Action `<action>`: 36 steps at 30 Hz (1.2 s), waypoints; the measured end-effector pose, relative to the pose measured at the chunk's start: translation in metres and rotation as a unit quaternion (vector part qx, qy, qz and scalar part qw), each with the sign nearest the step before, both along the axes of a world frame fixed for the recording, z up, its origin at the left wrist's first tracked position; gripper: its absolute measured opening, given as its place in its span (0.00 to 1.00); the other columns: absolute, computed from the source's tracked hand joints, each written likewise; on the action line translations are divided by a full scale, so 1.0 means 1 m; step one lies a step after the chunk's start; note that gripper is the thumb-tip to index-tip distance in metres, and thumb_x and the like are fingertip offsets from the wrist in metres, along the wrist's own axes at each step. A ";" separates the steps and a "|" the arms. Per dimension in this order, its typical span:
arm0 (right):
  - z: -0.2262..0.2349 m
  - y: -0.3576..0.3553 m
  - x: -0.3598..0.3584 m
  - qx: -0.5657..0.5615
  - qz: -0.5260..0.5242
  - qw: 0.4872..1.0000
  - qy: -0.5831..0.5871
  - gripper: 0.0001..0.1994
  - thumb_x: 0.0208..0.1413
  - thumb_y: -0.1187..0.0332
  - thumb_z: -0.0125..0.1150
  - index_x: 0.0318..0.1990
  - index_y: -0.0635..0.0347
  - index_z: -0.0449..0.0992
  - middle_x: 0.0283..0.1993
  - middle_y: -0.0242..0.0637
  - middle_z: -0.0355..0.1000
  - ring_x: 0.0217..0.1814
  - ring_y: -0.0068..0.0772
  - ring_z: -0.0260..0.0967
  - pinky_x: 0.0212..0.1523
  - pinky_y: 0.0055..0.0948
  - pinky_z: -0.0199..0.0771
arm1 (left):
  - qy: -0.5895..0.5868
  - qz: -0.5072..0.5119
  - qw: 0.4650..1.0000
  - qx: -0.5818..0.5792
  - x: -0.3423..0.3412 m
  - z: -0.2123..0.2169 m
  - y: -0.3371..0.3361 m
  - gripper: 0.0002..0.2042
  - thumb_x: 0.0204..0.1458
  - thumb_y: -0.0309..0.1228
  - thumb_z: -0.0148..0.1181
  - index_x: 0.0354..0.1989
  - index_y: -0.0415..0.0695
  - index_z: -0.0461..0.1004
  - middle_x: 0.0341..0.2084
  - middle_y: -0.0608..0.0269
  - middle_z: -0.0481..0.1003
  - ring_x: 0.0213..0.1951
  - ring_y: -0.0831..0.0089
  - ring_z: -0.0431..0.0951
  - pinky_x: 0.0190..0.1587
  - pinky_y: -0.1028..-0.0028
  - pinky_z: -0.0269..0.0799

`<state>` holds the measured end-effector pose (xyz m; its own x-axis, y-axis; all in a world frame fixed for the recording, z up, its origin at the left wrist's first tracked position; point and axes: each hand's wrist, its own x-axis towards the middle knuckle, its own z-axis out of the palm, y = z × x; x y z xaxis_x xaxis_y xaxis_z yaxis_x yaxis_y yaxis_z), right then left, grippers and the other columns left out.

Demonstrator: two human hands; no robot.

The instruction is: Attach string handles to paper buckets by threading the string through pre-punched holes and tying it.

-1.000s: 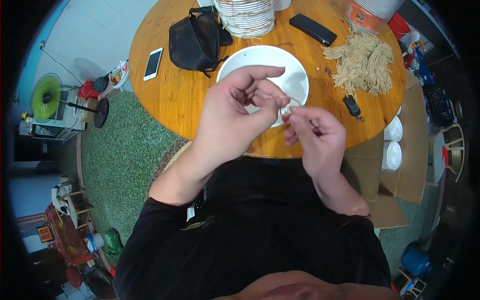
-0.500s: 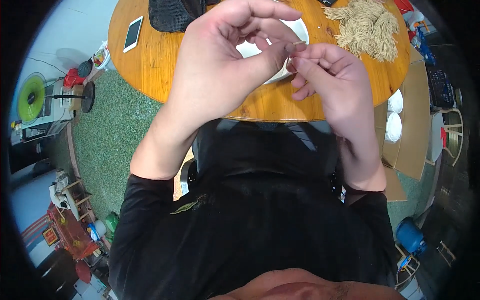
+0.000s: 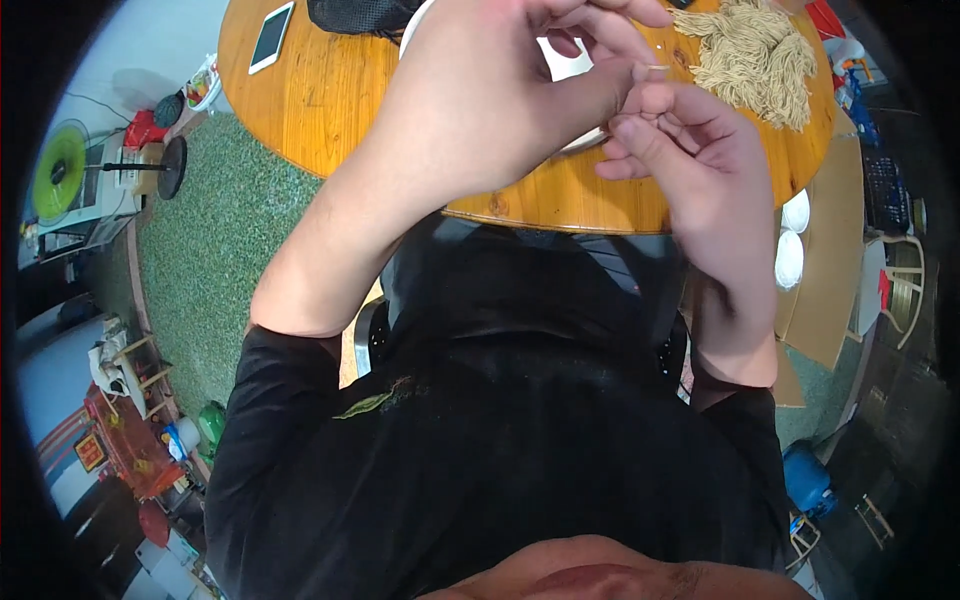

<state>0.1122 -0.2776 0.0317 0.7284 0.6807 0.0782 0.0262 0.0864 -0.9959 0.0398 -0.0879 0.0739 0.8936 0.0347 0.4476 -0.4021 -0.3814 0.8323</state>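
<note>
Above the round wooden table (image 3: 330, 120), my two hands meet close together. My left hand (image 3: 530, 100) is closed in a pinch of thumb and fingers. From that pinch the pale tip of a thin strand (image 3: 657, 68) sticks out. My right hand (image 3: 695, 150) has thumb and forefinger pressed together just beside it; whatever is between them is too small to make out. Behind the left hand lies a white plate or shallow bowl (image 3: 568, 62), mostly covered by the hand. A heap of beige yarn (image 3: 755, 65) rests on the table beyond my right hand.
A white phone (image 3: 271, 38) and a black mesh bag (image 3: 365, 15) lie on the table's left side. On the right, white round items (image 3: 789, 262) sit on cardboard (image 3: 825, 270) on the floor. A green fan (image 3: 62, 172) stands at far left.
Both hands have shifted a little to the right in the picture, still pinching close together. The head view has moved slightly too.
</note>
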 end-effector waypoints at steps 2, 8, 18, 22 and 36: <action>0.001 -0.003 0.009 -0.002 0.045 0.999 0.010 0.09 0.65 0.74 0.61 0.48 0.71 0.79 0.39 0.38 0.79 0.41 0.25 0.79 0.46 0.25 0.84 | 0.001 -0.014 1.000 -0.021 0.002 0.001 -0.002 0.15 0.55 0.16 0.64 0.52 0.37 0.76 0.38 0.63 0.81 0.41 0.78 0.81 0.46 0.75 0.75; 0.004 -0.007 0.012 -0.037 0.053 0.998 -0.013 0.08 0.66 0.74 0.61 0.47 0.71 0.78 0.40 0.37 0.78 0.42 0.24 0.78 0.45 0.26 0.84 | -0.176 -0.127 0.975 0.055 0.015 -0.008 0.000 0.15 0.56 0.15 0.63 0.52 0.36 0.76 0.39 0.62 0.80 0.40 0.77 0.80 0.45 0.76 0.75; -0.006 -0.009 0.010 0.005 0.037 0.999 0.027 0.08 0.67 0.71 0.62 0.46 0.69 0.78 0.40 0.36 0.77 0.41 0.23 0.77 0.44 0.26 0.85 | 0.122 -0.043 0.991 0.022 -0.010 0.005 -0.003 0.16 0.53 0.19 0.67 0.51 0.36 0.77 0.38 0.56 0.80 0.40 0.71 0.82 0.43 0.72 0.78; -0.010 -0.008 0.005 0.026 -0.007 0.999 0.043 0.09 0.66 0.70 0.63 0.46 0.68 0.79 0.38 0.38 0.79 0.39 0.25 0.79 0.43 0.24 0.84 | 0.086 -0.001 0.991 0.098 -0.007 0.001 -0.011 0.15 0.53 0.20 0.68 0.49 0.36 0.77 0.32 0.54 0.80 0.36 0.68 0.83 0.40 0.71 0.78; -0.011 -0.009 0.001 0.071 -0.041 0.991 0.109 0.10 0.65 0.71 0.65 0.46 0.70 0.80 0.40 0.42 0.80 0.40 0.28 0.81 0.47 0.26 0.85 | 0.045 0.031 0.991 0.120 -0.006 -0.005 -0.014 0.16 0.53 0.20 0.67 0.50 0.35 0.74 0.28 0.54 0.80 0.30 0.64 0.82 0.34 0.70 0.76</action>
<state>0.1134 -0.2866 0.0205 0.7904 0.6125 0.0043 -0.1754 0.2331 -0.9565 0.0334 -0.1022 0.0689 0.9299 -0.0076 0.3677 -0.2999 -0.5945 0.7461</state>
